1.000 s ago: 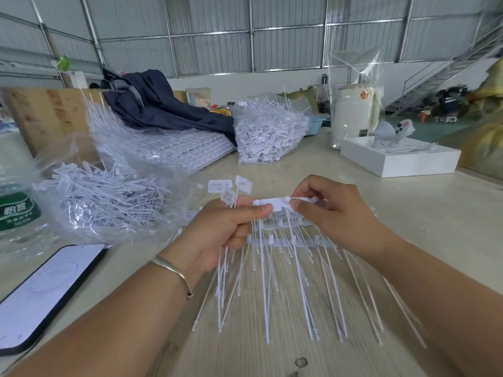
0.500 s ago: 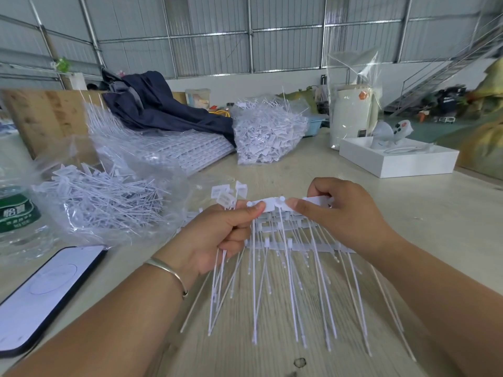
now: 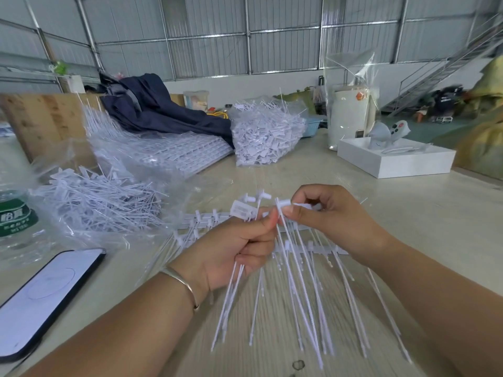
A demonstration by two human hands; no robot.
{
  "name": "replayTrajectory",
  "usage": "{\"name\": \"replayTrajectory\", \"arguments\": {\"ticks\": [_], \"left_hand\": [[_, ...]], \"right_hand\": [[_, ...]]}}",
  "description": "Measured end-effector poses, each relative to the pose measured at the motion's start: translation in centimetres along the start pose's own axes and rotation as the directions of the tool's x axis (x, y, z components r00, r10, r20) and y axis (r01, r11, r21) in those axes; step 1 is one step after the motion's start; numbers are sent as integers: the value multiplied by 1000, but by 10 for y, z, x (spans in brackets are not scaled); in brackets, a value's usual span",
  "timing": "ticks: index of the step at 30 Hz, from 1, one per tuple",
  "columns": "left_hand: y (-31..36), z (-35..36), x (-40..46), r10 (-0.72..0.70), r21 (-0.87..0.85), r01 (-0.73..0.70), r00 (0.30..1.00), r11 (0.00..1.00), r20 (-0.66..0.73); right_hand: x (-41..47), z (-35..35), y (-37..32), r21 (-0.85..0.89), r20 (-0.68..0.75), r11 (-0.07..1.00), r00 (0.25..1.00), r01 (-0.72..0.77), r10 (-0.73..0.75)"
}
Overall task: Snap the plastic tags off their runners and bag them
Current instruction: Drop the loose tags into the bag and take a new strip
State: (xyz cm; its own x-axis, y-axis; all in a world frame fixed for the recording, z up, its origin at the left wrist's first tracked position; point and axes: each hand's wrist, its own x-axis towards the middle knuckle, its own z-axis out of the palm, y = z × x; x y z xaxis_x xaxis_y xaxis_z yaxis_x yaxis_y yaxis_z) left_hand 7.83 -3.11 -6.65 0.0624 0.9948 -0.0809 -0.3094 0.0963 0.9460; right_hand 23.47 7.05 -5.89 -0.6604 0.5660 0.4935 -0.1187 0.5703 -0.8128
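Risk: your long tag tails may tangle or spill if you twist hard | left hand (image 3: 239,248) fisted around loose tags (image 3: 245,210), right hand (image 3: 324,216) pinching one tag head on the runner (image 3: 313,248) | open bag (image 3: 100,202) lies left beyond your left hand.

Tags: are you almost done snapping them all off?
Not nearly. Done: loose tags fill one open bag at the left and another bag further back. In hand: the left hand grips a few snapped tags while the right hand pinches the next one on the runner. Left: that runner's remaining tags, plus a stack of full runners behind.
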Motion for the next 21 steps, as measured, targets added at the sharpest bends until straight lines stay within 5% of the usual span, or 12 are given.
{"name": "replayTrajectory", "arguments": {"ticks": [8,21], "left_hand": [[8,-5,4,124,0,-125,988,992,-92],[10,-19,5,64,91,-35,935,995,-348]], "right_hand": [[3,-5,3,-20,-162,1000,987,-23,19],[3,-11,4,-30,-229,998,972,-55,47]]}}
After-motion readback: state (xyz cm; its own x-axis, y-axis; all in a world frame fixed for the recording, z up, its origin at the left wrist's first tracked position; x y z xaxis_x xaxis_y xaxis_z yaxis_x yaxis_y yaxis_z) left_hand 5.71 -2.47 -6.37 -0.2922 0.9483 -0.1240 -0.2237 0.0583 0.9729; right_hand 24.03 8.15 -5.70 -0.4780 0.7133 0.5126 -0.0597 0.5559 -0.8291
